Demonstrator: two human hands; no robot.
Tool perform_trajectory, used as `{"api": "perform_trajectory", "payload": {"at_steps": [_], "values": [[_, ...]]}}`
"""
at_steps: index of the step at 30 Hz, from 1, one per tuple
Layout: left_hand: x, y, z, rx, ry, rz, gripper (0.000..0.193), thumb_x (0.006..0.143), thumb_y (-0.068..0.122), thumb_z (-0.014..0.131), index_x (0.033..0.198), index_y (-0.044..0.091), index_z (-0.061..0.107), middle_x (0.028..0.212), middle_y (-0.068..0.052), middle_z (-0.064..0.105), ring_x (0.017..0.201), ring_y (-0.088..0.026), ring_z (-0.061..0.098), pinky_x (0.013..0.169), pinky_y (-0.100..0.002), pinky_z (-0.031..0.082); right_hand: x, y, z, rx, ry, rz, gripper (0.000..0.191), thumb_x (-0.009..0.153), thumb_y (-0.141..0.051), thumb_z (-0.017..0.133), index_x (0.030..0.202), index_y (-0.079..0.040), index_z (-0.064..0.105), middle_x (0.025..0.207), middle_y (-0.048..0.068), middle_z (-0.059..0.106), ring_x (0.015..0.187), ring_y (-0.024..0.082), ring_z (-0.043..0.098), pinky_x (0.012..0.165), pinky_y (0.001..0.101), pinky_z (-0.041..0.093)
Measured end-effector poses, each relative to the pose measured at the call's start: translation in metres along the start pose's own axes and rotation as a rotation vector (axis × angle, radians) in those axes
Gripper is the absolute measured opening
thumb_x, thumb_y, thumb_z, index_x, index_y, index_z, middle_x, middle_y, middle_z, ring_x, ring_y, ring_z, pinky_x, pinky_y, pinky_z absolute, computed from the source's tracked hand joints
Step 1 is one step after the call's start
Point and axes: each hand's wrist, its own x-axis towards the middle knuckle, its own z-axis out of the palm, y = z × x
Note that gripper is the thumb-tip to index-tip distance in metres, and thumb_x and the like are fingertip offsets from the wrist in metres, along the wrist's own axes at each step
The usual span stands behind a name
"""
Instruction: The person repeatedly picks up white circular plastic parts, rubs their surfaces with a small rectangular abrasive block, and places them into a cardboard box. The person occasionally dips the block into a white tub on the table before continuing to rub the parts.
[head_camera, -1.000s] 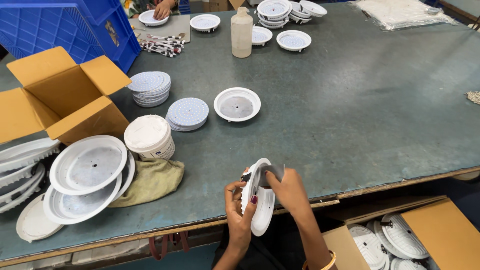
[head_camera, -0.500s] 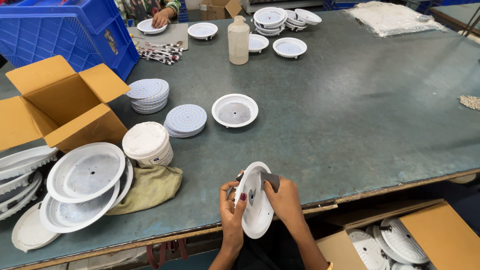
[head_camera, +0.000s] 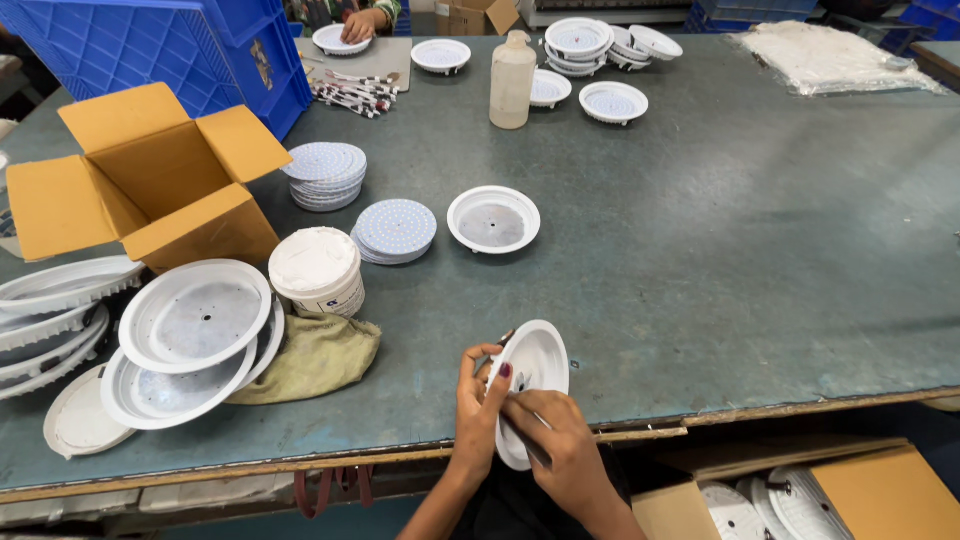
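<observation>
Two hands share one job in the head view, the only view there is. The left hand (head_camera: 478, 405) grips the lamp housing (head_camera: 535, 375), a round white shell, by its near-left rim, thumb on the inner face, holding it tilted on edge just above the worktop (head_camera: 700, 230) edge. The right hand (head_camera: 555, 450) closes over the housing's lower rim, fingers curled around it; a small dark part shows between the two hands, too small to tell what it is.

Ahead of the hands, well apart, lies another housing (head_camera: 493, 219) flat and open side up. Ahead and to the left sit two stacks of round dotted boards (head_camera: 396, 230) (head_camera: 325, 172), a white tub (head_camera: 316, 268) and an olive cloth (head_camera: 312, 355). Further left are larger white trays (head_camera: 195, 320) in a pile and an open carton (head_camera: 150, 180). Far ahead stands a pale bottle (head_camera: 512, 80), with more housings around it, and another person's hand (head_camera: 362, 20) rests at the far edge. A blue crate (head_camera: 150, 50) stands far ahead on the left.

To handle the housing well, I judge the left grip should stay on the rim so the inner face remains open, the shell steady over the worktop, and the right fingers working at the centre without twisting the thin wall.
</observation>
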Motion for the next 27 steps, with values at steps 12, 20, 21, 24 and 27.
{"api": "perform_trajectory", "payload": {"at_steps": [12,20,21,24,27], "values": [[0.012,0.003,-0.006,-0.069,0.063,-0.129,0.036,0.101,0.028,0.058,0.128,0.007,0.047,0.099,-0.011,0.07,0.077,-0.01,0.067,0.064,-0.026,0.055,-0.028,0.039,-0.001,0.166,0.061,0.487,0.039,0.088,0.006,0.056,0.124,-0.002,0.068,0.119,0.017,0.07,0.107,0.036,0.069,0.092,0.041,0.054],[0.001,-0.003,0.016,-0.069,0.013,0.051,0.034,0.099,0.015,0.062,0.127,0.003,0.046,0.134,-0.015,0.063,0.107,-0.015,0.066,0.09,-0.03,0.055,-0.025,-0.02,0.006,0.065,-0.053,0.663,0.039,0.086,-0.003,0.058,0.124,0.002,0.065,0.11,0.024,0.07,0.101,0.044,0.066,0.086,0.0456,0.052],[0.0,-0.003,0.018,-0.04,0.013,0.086,0.034,0.098,0.014,0.062,0.126,0.003,0.047,0.143,-0.014,0.061,0.112,-0.016,0.065,0.094,-0.03,0.054,-0.024,-0.026,0.003,0.1,-0.09,0.714,0.036,0.088,-0.005,0.058,0.122,0.001,0.066,0.108,0.024,0.071,0.1,0.043,0.068,0.086,0.0444,0.053],[-0.003,-0.003,0.018,-0.03,0.023,0.082,0.034,0.097,0.014,0.06,0.126,0.004,0.046,0.145,-0.015,0.059,0.111,-0.016,0.066,0.092,-0.032,0.054,-0.015,-0.032,-0.007,0.234,-0.168,0.79,0.029,0.092,-0.009,0.058,0.119,0.001,0.067,0.104,0.021,0.074,0.099,0.037,0.073,0.087,0.0406,0.055],[-0.004,-0.003,0.016,-0.023,0.054,0.051,0.036,0.097,0.013,0.061,0.129,0.004,0.046,0.134,-0.019,0.065,0.106,-0.016,0.064,0.092,-0.03,0.053,0.003,-0.021,-0.016,0.338,-0.11,0.707,0.029,0.093,-0.008,0.059,0.118,0.001,0.067,0.105,0.019,0.076,0.097,0.032,0.077,0.087,0.0378,0.057]]}}
